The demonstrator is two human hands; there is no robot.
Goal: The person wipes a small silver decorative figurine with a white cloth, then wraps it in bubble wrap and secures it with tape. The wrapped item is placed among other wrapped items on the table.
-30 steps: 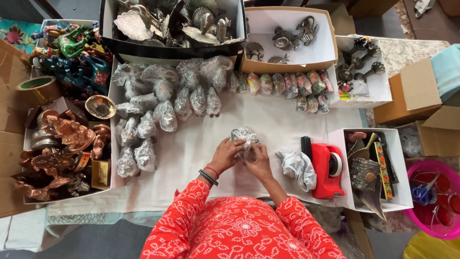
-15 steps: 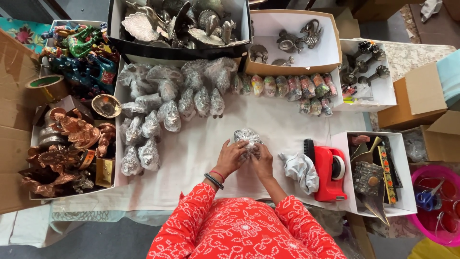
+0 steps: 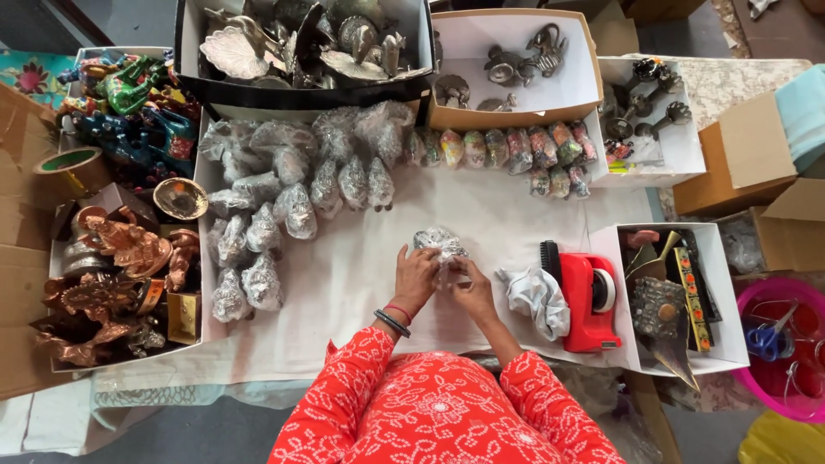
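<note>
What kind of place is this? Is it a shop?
Probably a packing table for a shop or workshop that sells small figurines. Both hands hold a plastic-wrapped figurine, many wrapped ones lie in rows, boxes hold metal figures, and a red tape dispenser stands ready.

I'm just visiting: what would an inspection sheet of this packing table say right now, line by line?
Surface: white cloth-covered table, bare in the middle.
Job's things: small figure in clear plastic wrap, held over the cloth.
Clutter: group of wrapped silvery figures; row of wrapped coloured figures; red tape dispenser; crumpled white cloth; copper-coloured statues.
Grips: left hand and right hand both grip the wrapped figure.
Cables: nothing seen.
Surroundings: brown cardboard boxes; pink plastic tub holding scissors.
</note>
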